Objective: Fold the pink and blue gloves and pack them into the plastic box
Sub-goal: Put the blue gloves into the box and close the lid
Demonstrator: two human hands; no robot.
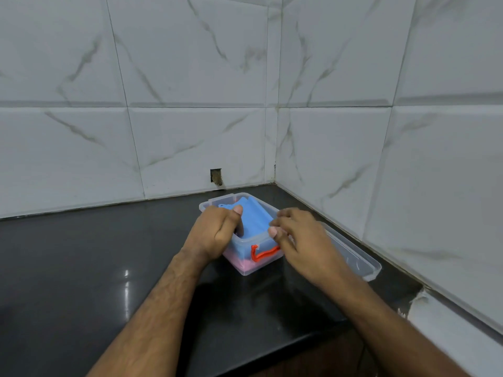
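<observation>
A clear plastic box [246, 268] with an orange latch [263, 252] stands on the black counter near the wall corner. Folded blue gloves [255, 219] fill its top, and pink glove material [249, 265] shows through the wall at the bottom. My left hand [215, 232] is at the box's left rim, fingers curled, thumb pressing on the blue gloves. My right hand [296, 238] reaches over the box's right rim, fingertips touching the blue gloves' edge. Which of its fingers grip is unclear.
The box's clear lid [356, 257] lies on the black counter [81, 268] just right of the box, along the tiled wall. Marble-look tiles form a corner behind. A small hole [216, 176] is cut in the back wall. The counter's front edge runs at lower right.
</observation>
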